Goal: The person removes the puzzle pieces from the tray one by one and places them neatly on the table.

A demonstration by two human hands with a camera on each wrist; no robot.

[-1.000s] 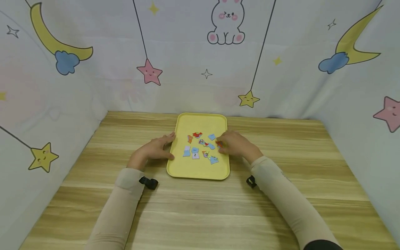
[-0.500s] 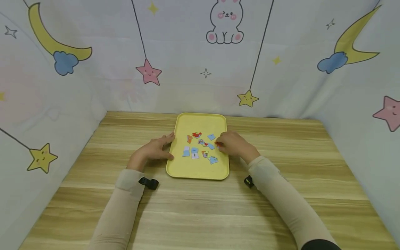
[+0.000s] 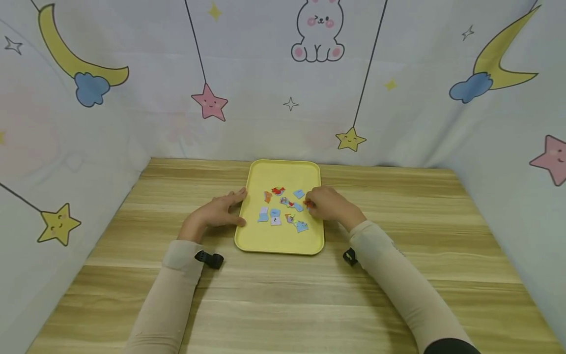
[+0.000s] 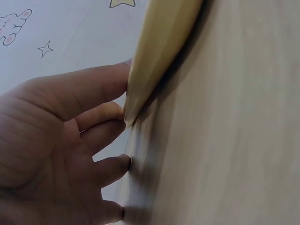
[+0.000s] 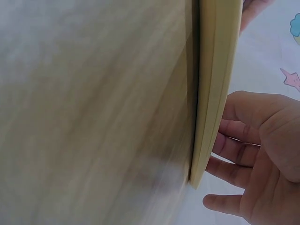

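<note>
Red shows at the fingertips of the right hand (image 3: 332, 203), whose bent fingers reach over the tray's right edge and appear to pinch a small red piece (image 3: 308, 203) lying just inside that edge; the right wrist view hides the piece behind the tray's wall, so how firm the hold is I cannot tell. The left hand (image 3: 216, 210) grasps nothing: it is loosely spread at the tray's left edge, thumb nearer the person, touching the rim, probably to keep the tray (image 3: 280, 242) from sliding while the other hand works.

So the red piece sits at the right hand's fingertips and across the tray from the left hand. On the tray's middle, between the hands, lie more flat pieces: an orange piece (image 3: 268, 197) and a red-and-blue piece (image 3: 278, 191) towards the far left, a plain blue piece (image 3: 298, 193) near the right edge, a patterned strip (image 3: 291, 204) at the centre, and further blue and lilac pieces (image 3: 263, 215) nearer the left. They lie flat and spaced out, perhaps so each picture can be seen.

Beyond the tray, the wood-grain table (image 3: 274, 305) spreads on all sides, and a printed white cloth (image 3: 261, 137) hangs behind it.
</note>
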